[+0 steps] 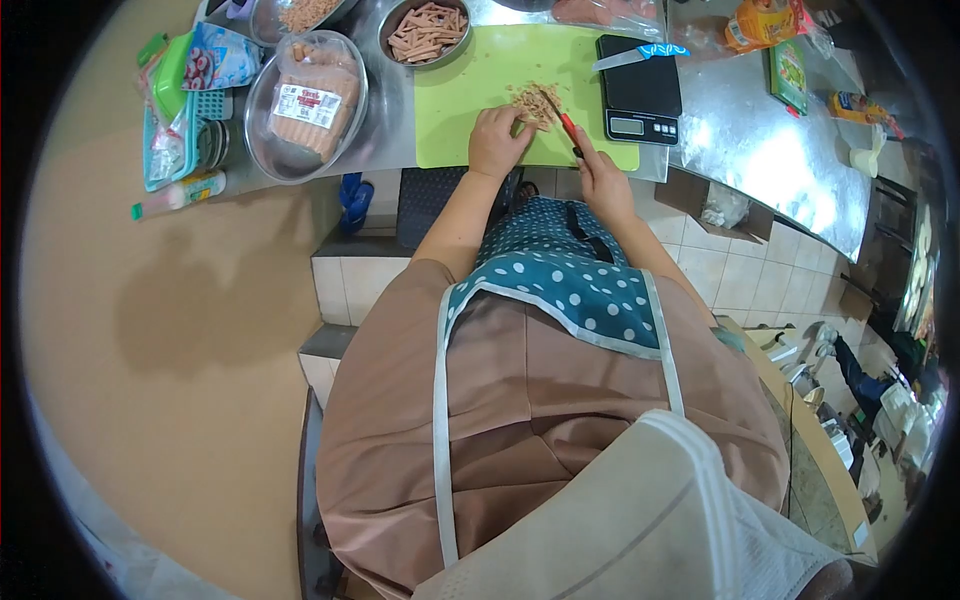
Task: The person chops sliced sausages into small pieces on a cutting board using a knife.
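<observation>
Head view: I'd judge chopping partway: minced heap at twelve o'clock, uncut sticks in the steel bowl at eleven. Right hand grips the red-handled knife; left hand curls, its hold I can't tell.

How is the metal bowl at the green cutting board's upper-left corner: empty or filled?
Filled: pinkish-brown strips lie heaped inside the metal bowl.

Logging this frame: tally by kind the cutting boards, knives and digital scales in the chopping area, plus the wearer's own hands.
Cutting boards: 1, the green board
Knives: 2, the red-handled knife in the right hand and the blue-handled knife lying across the scale
Digital scales: 1
Hands: 2, right and left hand
Total: 6
</observation>
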Demonstrator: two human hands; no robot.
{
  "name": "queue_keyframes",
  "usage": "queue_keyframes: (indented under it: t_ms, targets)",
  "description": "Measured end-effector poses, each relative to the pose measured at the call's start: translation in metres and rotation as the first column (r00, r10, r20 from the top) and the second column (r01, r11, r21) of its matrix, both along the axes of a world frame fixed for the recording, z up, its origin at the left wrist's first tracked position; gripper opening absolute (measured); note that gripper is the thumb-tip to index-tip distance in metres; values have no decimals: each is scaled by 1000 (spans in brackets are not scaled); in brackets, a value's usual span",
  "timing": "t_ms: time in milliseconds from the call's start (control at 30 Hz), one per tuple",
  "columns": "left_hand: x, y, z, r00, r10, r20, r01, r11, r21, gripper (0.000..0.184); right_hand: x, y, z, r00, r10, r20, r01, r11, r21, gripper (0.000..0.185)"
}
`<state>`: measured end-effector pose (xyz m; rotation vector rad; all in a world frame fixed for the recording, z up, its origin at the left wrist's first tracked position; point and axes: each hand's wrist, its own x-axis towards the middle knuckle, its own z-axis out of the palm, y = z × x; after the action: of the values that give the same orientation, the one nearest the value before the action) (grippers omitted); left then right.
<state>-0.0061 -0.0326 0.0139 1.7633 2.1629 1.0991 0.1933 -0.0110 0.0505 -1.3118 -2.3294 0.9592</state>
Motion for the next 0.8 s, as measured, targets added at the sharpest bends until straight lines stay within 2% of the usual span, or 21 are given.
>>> queue_keyframes:
  t_ms: [67,200,300,400,500,600,667,800]
  targets:
    - [1,2,-3,1000,13,-9,-13,1000,-10,19,8,-2,-4,1000,18,-16,-17,998,56,58]
    - [3,6,-7,999,45,14,-44,998,-33,17,19,-16,-9,1000,14,-2,-14,999,31,57]
    - [4,7,-8,998,50,32,-49,998,-28,14,25,-27,-10,996,33,-81,-28,998,64,57]
    - [4,3,-4,997,32,66,-30,999,-35,18,30,-34,-7,1000,11,-29,-11,1000,-12,56]
    - [7,-1,3,998,-35,47,32,998,56,23,34,-34,-7,999,-5,-51,5,1000,-17,56]
    - [10,-4,10,997,-71,17,71,997,13,31,36,-33,-8,997,-31,-67,31,1000,-5,55]
    - [12,-1,4,1000,-28,7,28,998,-51,42,36,-31,-4,997,-62,-48,60,997,-41,54]
    - [15,1,-4,1000,-13,-5,13,999,-41,43,38,-32,-6,997,-56,-45,55,998,-27,54]
